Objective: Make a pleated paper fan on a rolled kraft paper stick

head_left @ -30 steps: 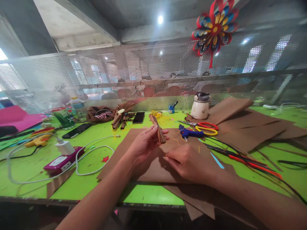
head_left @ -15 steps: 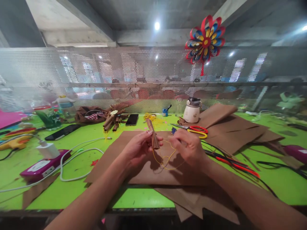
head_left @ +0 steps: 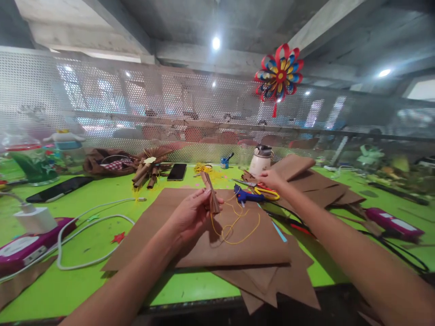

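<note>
Over the near sheet (head_left: pixel 260 251), the left hand (head_left: pixel 187 215) pinches the roll (head_left: pixel 212 199) between its fingers, apparently keeping the thread (head_left: pixel 234 243) below loose, while the right hand (head_left: pixel 272 180), farther right, is at the scissors (head_left: pixel 251 184), its grip unclear.

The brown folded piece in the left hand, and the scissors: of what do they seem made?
Brown folded piece: probably matte kraft paper, creased and dull. Scissors: grey blades suggest plain metal; bright, evenly coloured red and yellow handles suggest smooth plastic.
</note>
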A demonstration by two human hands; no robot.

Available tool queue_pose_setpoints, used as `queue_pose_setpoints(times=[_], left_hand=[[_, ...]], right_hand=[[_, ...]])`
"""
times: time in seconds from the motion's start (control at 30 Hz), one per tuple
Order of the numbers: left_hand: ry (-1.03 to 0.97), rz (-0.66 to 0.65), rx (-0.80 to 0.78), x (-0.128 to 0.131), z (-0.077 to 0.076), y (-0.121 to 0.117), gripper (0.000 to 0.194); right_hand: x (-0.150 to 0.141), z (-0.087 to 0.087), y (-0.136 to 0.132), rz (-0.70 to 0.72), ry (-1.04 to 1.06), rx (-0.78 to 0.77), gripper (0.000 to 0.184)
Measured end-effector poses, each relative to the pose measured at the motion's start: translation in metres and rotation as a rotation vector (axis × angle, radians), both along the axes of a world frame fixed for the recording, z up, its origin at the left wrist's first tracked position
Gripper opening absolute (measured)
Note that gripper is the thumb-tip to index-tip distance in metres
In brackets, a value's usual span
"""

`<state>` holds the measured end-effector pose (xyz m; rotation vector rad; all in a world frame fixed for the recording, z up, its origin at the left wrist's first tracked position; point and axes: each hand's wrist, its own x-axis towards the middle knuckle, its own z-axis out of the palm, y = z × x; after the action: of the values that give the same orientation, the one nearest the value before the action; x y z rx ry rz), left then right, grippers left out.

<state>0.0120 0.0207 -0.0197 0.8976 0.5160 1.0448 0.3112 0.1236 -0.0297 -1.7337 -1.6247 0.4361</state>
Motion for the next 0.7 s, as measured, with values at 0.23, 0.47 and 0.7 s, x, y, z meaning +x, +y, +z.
queue_pose_setpoints(times=[0.23,0.47,0.7], left_hand=[[-0.056,0.219,0.004,-0.002,-0.004,0.009,0.006],[-0.053,0.54,0.026,-0.007,-0.004,0.016,0.009],[-0.065,0.212,-0.109,0.001,-0.006,0.008,0.016]], right_hand=[[-0.007,-0.003,0.022,0.146,-0.386,-0.12,0.029],[-0.024,-0.014,0.006,0.346,-0.604,-0.213,0.014],[-0.038,-0.025,-0.014,0.324,-0.76,-0.109,0.03]])
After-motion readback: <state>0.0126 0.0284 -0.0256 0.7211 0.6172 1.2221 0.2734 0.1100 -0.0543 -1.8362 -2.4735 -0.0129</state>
